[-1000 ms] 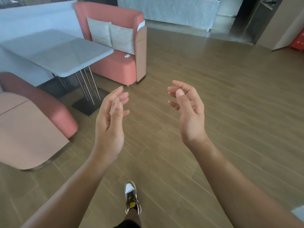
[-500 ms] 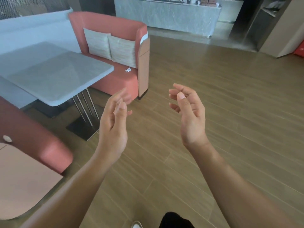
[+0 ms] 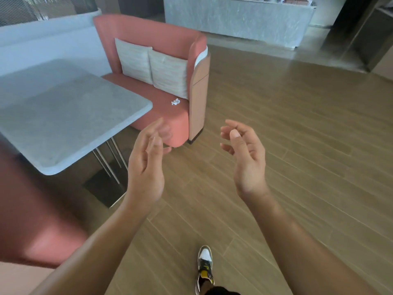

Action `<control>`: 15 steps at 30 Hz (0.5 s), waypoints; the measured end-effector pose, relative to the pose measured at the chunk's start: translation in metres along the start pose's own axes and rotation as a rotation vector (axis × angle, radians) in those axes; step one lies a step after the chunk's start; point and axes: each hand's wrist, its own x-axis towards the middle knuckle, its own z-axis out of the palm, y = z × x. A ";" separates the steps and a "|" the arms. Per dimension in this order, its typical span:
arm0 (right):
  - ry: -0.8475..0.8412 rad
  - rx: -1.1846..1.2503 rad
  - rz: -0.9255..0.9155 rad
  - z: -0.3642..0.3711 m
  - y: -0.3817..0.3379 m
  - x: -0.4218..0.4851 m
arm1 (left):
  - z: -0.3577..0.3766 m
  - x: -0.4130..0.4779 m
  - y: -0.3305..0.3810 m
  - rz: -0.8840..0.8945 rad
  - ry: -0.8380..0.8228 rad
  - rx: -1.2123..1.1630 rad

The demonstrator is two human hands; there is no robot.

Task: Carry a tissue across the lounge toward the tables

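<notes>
My left hand [image 3: 146,165] and my right hand [image 3: 246,158] are raised in front of me, palms turned toward each other, fingers loosely bent. Neither holds anything. Beyond my left hand stands a salmon-pink sofa [image 3: 161,111] with two pale cushions [image 3: 153,69]. A small white crumpled scrap [image 3: 175,102] lies on its seat near the right armrest. The left fingertips are blurred in front of the sofa's front edge.
A grey stone-topped table [image 3: 63,116] on thin metal legs stands left of my hands. Another pink seat back [image 3: 32,220] is at the lower left. Wood-plank floor [image 3: 297,135] stretches to the right. A grey counter [image 3: 234,20] runs along the back. My shoe [image 3: 205,265] shows below.
The view has moved closer to the sofa and table, which now sit larger and lower in the frame. My hands keep the same raised pose. A foot has stepped forward.
</notes>
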 end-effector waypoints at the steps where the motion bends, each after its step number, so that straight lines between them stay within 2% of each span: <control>1: -0.010 0.003 0.008 0.002 0.008 0.028 | 0.007 0.023 -0.009 -0.008 0.016 0.009; 6: -0.062 0.010 0.010 0.018 0.038 0.159 | 0.037 0.126 -0.050 -0.009 0.075 0.044; 15: -0.159 0.025 0.018 0.066 0.095 0.304 | 0.050 0.264 -0.119 -0.021 0.113 0.046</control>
